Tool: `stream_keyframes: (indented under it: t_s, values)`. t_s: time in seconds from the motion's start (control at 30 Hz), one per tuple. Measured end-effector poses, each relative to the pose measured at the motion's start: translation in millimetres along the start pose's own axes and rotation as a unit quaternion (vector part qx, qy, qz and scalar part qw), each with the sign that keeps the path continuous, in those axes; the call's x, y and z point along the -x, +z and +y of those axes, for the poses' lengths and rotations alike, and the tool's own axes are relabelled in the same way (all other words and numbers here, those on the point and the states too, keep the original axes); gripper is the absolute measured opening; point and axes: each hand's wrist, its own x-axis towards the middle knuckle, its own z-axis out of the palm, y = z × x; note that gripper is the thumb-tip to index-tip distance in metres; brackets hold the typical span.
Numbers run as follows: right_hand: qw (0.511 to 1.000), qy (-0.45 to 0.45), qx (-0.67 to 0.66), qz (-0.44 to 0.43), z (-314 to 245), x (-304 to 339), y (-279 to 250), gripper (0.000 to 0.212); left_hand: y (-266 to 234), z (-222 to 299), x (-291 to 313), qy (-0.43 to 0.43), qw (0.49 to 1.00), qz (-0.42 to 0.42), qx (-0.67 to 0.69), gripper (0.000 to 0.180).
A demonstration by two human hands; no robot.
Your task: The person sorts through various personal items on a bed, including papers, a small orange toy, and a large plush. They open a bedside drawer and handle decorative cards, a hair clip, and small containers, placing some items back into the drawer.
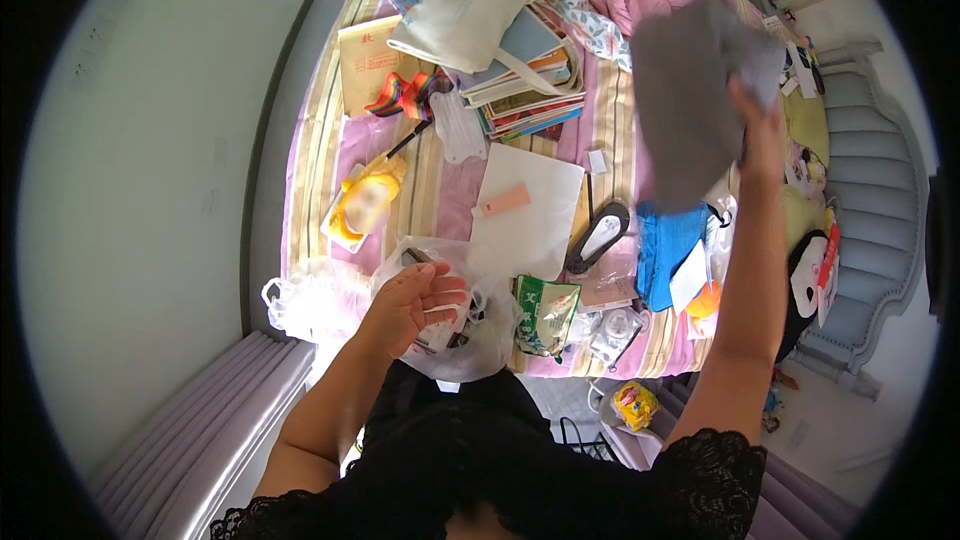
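Note:
My right hand (757,125) is raised over the right side of the bed, fingers closed on the edge of a grey cloth item (685,105). The cloth hangs down to the left of the hand and is smeared by motion, so its exact kind does not show. My left hand (412,305) is open with fingers stretched, over a translucent plastic bag (490,340) at the near edge. Small dark and white things show inside that bag. Right of it lies a green and white packet (545,315). Beyond is a white sheet (530,205) with a pink strip on it.
A stack of books (530,90) lies under a cream tote bag (470,10). Around it are a brown envelope (372,65), a rainbow bow (408,95) and a yellow-framed item (368,202). A black shoe (600,238) and a blue cloth (668,250) lie right. A padded headboard (875,190) stands beyond.

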Motion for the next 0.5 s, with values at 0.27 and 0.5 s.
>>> stream_keyframes:
  t_s: [0.27, 0.5]
  values:
    - [0.813, -0.207, 0.544, -0.002, 171, -115, 82, 0.039, -10, -10, -3, 0.039, 0.989, 0.070, -0.123, 0.028]
    - [0.731, -0.341, 0.530, -0.261, 341, 126, 207, 0.029, -23, -16, -17, 0.053, 0.981, 0.063, -0.174, 0.028]
